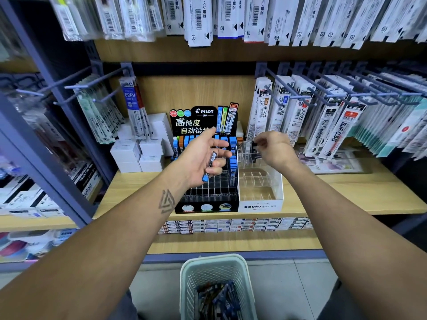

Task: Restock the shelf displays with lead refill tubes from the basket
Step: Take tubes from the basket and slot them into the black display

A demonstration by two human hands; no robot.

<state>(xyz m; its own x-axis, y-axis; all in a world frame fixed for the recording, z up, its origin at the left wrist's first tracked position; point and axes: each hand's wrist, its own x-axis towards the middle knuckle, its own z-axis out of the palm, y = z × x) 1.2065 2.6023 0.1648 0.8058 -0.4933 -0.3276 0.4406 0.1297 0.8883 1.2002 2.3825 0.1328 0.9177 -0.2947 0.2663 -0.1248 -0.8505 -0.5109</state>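
My left hand [205, 155] is palm up over the black Pilot display [208, 199], its lower fingers curled round a black lead refill tube with a blue cap [210, 166]. My right hand [273, 147] hovers over the clear Mono display [261, 195] and pinches a small black tube [255, 144] at the back row of its slots. The pale green basket [216, 262] stands on the floor below, between my arms, with several blue and black tubes [219, 299] inside. Blue-capped tubes [233, 144] fill the Pilot display's back rows.
White boxes [138, 153] are stacked left of the Pilot display. Packs of pen refills [332, 121] hang on blue hooks at the right and at the left [136, 112]. Flat boxes [231, 225] line the shelf below. A blue shelf post [46, 162] stands at the left.
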